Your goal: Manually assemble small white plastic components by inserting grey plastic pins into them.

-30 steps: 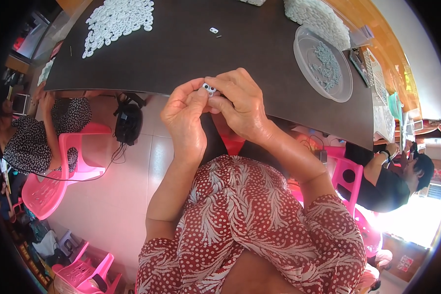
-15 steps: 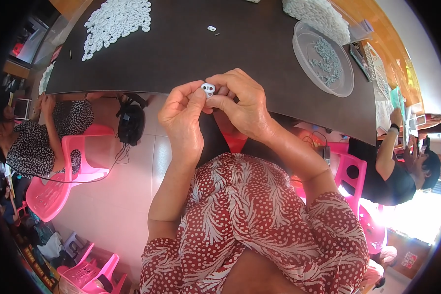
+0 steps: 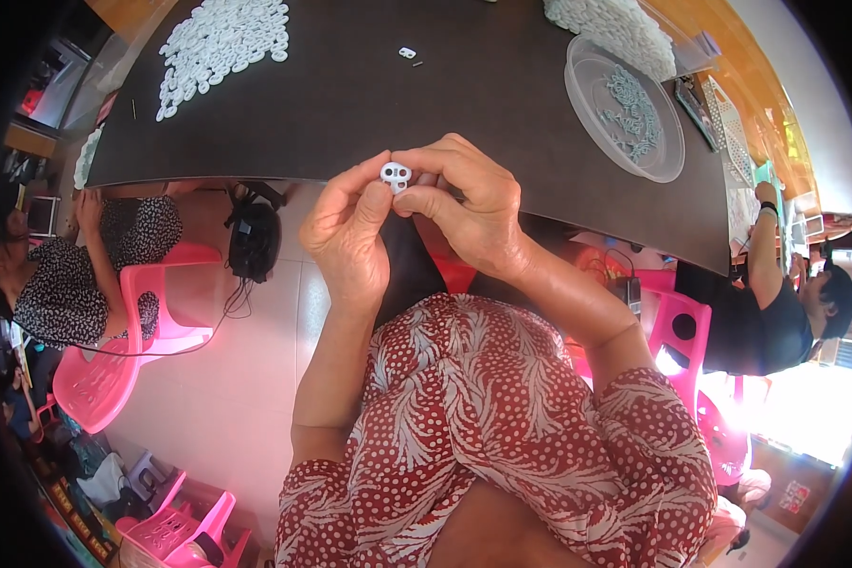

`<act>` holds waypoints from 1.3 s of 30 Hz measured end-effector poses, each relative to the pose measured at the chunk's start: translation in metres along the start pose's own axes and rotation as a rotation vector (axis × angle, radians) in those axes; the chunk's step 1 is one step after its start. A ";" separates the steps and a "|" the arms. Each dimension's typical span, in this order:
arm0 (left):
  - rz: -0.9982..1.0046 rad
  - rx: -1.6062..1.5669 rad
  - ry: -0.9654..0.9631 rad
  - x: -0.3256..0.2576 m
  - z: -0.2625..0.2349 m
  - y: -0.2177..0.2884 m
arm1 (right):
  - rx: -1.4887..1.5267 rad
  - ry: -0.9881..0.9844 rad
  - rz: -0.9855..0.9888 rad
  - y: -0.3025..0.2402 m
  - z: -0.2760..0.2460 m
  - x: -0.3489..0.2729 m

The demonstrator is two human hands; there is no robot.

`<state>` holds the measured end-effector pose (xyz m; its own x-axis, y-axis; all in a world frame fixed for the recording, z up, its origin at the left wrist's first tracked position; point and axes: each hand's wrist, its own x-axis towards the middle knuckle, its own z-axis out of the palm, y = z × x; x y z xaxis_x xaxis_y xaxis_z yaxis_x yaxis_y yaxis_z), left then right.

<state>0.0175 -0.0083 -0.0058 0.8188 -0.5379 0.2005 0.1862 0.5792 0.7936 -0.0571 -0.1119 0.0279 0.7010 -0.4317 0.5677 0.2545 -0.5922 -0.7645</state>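
Note:
Between my two hands, just over the near edge of the dark table (image 3: 350, 114), is a small white plastic piece (image 3: 397, 173) with dark round holes. My left hand (image 3: 350, 222) pinches its left side between thumb and fingers. On the other side, my right hand (image 3: 469, 204) grips it with thumb and forefinger, its other fingers curled behind. Whatever lies inside the curled right fingers is hidden. Farther out on the table lie a similar white piece (image 3: 406, 53) and a tiny dark pin-like part (image 3: 417, 64).
Many white pieces (image 3: 220, 52) are spread at the far left. A clear round tub (image 3: 677, 156) holds small grey-green parts (image 3: 634, 109); a white heap (image 3: 615, 33) sits behind it. One person (image 3: 66, 284) sits at left, another (image 3: 757, 312) at right. Pink chairs (image 3: 99, 379) stand around.
The white piece has shifted slightly left and turned, so its holes face up more plainly. My hands still pinch it. At right, the other person's arm has reached farther up.

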 end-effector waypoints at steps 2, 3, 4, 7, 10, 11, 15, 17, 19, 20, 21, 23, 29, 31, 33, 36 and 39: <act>0.038 0.037 -0.002 0.000 0.000 -0.002 | -0.009 0.003 -0.014 0.001 0.000 -0.001; 0.080 0.065 -0.002 -0.001 -0.001 -0.003 | -0.010 -0.006 -0.024 0.001 0.000 -0.002; 0.122 0.093 -0.002 -0.001 -0.002 -0.003 | -0.011 -0.015 -0.033 0.001 0.000 -0.002; 0.124 0.049 0.025 -0.005 0.002 -0.003 | -0.014 -0.005 -0.070 0.001 0.001 -0.003; 0.135 0.048 0.042 -0.007 0.003 -0.005 | -0.026 0.010 -0.094 0.002 0.003 -0.004; 0.135 0.049 0.042 -0.008 0.003 -0.005 | -0.025 0.010 -0.094 0.002 0.003 -0.004; 0.142 0.044 0.047 -0.009 0.003 -0.009 | -0.022 0.031 -0.138 0.006 0.004 -0.006; 0.147 0.043 0.043 -0.010 0.002 -0.009 | -0.008 0.038 -0.154 0.006 0.005 -0.007; 0.145 0.064 0.058 -0.011 0.002 -0.008 | -0.018 0.034 -0.167 0.005 0.005 -0.006; 0.147 0.064 0.059 -0.011 0.003 -0.007 | -0.017 0.034 -0.169 0.004 0.006 -0.006; 0.141 0.054 0.062 -0.011 0.004 -0.006 | -0.021 0.031 -0.147 0.004 0.006 -0.006; 0.136 0.043 0.063 -0.009 0.006 -0.003 | -0.025 0.029 -0.129 0.003 0.007 -0.006; 0.127 0.071 0.058 -0.012 0.006 0.007 | -0.040 0.005 -0.098 -0.005 0.007 -0.005; 0.122 0.072 0.063 -0.012 0.008 0.009 | -0.035 0.007 -0.121 -0.007 0.007 -0.005; 0.120 0.084 0.087 -0.013 0.011 0.009 | -0.035 0.021 -0.136 -0.003 0.009 -0.005; 0.129 0.099 0.103 -0.014 0.012 0.008 | -0.053 0.039 -0.154 -0.003 0.011 -0.006; 0.156 0.063 0.085 -0.016 0.013 0.005 | -0.078 0.065 -0.186 -0.002 0.014 -0.007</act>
<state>-0.0018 -0.0044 0.0023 0.8783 -0.3897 0.2768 0.0213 0.6104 0.7918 -0.0531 -0.0986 0.0216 0.6017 -0.3512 0.7174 0.3211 -0.7160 -0.6199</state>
